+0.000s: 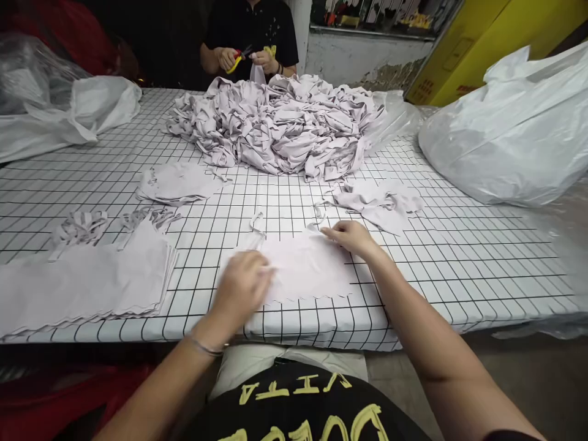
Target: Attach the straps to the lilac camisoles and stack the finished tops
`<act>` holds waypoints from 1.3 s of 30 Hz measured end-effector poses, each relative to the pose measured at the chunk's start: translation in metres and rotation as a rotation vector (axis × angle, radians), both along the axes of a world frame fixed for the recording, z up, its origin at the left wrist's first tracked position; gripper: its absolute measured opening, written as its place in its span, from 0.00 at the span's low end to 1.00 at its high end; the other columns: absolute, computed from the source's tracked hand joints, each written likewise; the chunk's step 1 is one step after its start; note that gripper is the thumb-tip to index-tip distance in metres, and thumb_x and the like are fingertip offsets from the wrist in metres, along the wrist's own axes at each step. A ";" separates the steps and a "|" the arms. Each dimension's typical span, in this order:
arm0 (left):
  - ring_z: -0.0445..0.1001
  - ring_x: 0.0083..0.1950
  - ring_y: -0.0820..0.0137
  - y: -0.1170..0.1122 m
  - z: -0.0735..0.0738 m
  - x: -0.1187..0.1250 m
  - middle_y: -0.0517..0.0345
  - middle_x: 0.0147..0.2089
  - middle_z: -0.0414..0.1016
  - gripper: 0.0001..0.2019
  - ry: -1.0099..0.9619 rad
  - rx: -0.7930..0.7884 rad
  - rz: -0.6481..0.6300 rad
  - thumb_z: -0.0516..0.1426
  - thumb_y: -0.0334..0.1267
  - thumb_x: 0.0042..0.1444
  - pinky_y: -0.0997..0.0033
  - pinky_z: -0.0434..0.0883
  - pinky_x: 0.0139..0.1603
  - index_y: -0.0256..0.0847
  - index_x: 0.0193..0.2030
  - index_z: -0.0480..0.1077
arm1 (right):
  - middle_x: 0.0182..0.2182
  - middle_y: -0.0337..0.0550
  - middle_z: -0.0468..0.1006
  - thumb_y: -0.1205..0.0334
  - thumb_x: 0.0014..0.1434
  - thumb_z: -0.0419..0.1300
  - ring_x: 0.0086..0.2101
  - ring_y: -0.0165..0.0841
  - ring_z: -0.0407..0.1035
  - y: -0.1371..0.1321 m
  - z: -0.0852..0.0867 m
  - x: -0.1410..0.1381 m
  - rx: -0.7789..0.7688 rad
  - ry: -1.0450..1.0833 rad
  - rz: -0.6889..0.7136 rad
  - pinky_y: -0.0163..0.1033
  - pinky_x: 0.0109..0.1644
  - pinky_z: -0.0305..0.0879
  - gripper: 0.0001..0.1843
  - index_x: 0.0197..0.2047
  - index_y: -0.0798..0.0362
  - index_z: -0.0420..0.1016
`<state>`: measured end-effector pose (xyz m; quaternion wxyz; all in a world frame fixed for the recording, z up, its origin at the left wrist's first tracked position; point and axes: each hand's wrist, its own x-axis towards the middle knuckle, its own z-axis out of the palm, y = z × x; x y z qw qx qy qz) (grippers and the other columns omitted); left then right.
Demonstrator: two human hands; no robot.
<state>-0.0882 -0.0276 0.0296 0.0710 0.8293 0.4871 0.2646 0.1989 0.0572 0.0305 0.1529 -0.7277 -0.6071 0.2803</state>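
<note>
A flat pale pinkish cloth piece (pixel 307 269) with thin straps at its top edge lies on the checked tablecloth (pixel 294 318) in front of me. My left hand (pixel 245 283) is over its left side, smeared by motion, so its fingers are unclear. At the top right corner, my right hand (pixel 350 237) pinches the cloth near a strap. A neat stack of similar cloth pieces (pixel 92 278) with bunched straps lies to the left. Farther back are a smaller pile of cloth pieces (pixel 177 182) on the left and a loose crumpled one (pixel 379 201) on the right.
A big heap of crumpled cloth pieces (pixel 280 125) covers the table's far middle. Behind it a person (pixel 250 37) holds yellow-and-red snips (pixel 237 60) and a cloth piece. White plastic bags stand at the right (pixel 509 128) and left (pixel 68 110).
</note>
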 end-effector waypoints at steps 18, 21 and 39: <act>0.35 0.75 0.58 0.031 -0.028 0.092 0.52 0.74 0.44 0.38 0.152 -0.384 -0.722 0.45 0.63 0.60 0.45 0.23 0.69 0.45 0.72 0.47 | 0.22 0.42 0.74 0.74 0.54 0.61 0.17 0.22 0.56 0.182 0.043 -0.010 -0.221 0.848 -0.232 0.28 0.16 0.48 0.04 0.30 0.57 0.71; 0.34 0.75 0.57 0.034 -0.025 0.093 0.50 0.74 0.43 0.39 0.065 -0.499 -0.744 0.48 0.63 0.59 0.44 0.21 0.68 0.43 0.71 0.51 | 0.24 0.42 0.74 0.75 0.56 0.58 0.17 0.21 0.55 0.195 0.067 -0.010 -0.175 0.840 -0.244 0.27 0.17 0.47 0.06 0.30 0.58 0.71; 0.78 0.47 0.67 0.070 0.022 0.110 0.44 0.42 0.77 0.13 -1.758 -1.694 -0.176 0.46 0.35 0.68 0.64 0.71 0.56 0.29 0.43 0.69 | 0.42 0.44 0.73 0.54 0.58 0.62 0.34 0.30 0.68 -0.081 0.006 -0.009 -0.069 0.920 0.166 0.37 0.35 0.66 0.19 0.51 0.47 0.67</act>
